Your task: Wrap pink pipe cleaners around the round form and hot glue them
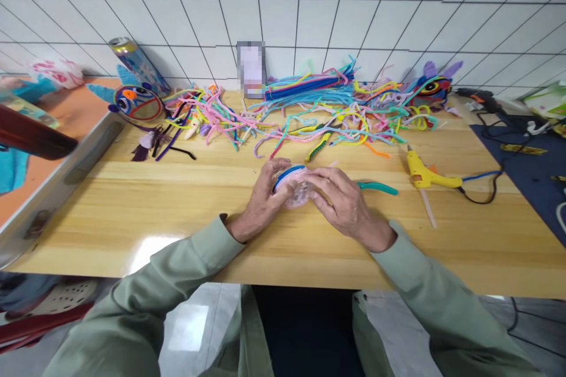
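Both my hands meet over the front middle of the wooden table. Between them is a small rounded craft piece [297, 188], pale pink with a blue strip along its far rim; part of it looks clear or whitish. My left hand [269, 191] is closed on its left side, thumb on the near face. My right hand [340, 200] pinches its right edge with bent fingers. Just right of that hand, partly hidden by it, lies a teal-handled tool [378, 188]. A yellow glue gun [427, 172] with a glue stick in it rests farther right.
Tangled pipe cleaners [221, 115] spread along the back, with a blue bundle [309, 85] on top. A phone [251, 69] leans on the tiled wall. Yellow-green pliers [318, 146] lie before the pile. Fish-like crafts [137, 103] and a can [139, 62] stand at left.
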`<act>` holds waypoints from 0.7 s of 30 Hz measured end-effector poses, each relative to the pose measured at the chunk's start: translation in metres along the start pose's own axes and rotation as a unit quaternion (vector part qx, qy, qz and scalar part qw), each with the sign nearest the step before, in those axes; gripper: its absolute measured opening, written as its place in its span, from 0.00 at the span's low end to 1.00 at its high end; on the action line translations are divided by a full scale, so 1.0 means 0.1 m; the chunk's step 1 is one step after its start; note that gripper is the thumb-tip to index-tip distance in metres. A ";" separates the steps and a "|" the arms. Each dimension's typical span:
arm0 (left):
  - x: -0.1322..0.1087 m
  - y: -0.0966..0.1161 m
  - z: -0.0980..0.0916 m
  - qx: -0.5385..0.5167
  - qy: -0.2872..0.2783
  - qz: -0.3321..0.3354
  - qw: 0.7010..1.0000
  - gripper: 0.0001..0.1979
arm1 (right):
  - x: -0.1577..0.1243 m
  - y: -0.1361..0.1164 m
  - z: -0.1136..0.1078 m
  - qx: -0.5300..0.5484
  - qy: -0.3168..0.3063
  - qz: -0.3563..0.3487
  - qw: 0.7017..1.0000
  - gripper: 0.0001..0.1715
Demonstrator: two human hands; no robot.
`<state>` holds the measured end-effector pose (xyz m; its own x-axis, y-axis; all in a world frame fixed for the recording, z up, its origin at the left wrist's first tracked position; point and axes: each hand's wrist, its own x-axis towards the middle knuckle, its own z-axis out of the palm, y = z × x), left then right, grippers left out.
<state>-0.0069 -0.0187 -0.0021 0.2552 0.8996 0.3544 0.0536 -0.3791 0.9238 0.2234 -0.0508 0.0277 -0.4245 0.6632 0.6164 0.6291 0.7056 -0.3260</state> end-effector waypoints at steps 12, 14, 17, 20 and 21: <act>-0.03 -0.01 -0.03 0.009 -0.019 0.010 1.000 0.20 | 0.01 -0.03 -0.01 -0.007 0.006 -0.014 1.000 0.27; -0.04 0.00 -0.03 0.010 -0.022 0.011 1.000 0.21 | 0.01 -0.03 -0.01 -0.009 0.009 -0.016 1.000 0.26; -0.06 0.01 -0.04 -0.001 -0.023 -0.005 1.000 0.21 | 0.00 -0.03 -0.01 -0.013 0.002 -0.006 1.000 0.26; -0.06 0.02 -0.05 -0.016 -0.022 -0.019 0.999 0.20 | -0.02 -0.02 0.01 -0.012 0.004 0.000 1.000 0.26; -0.06 0.02 -0.05 -0.015 -0.021 -0.019 0.999 0.21 | -0.03 -0.02 0.01 -0.012 0.007 -0.002 1.000 0.26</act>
<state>-0.0127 -0.0235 -0.0015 0.2935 0.9032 0.3133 0.0347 -0.3375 0.9407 0.2228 -0.0535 0.0256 -0.4188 0.6562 0.6277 0.6427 0.7025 -0.3056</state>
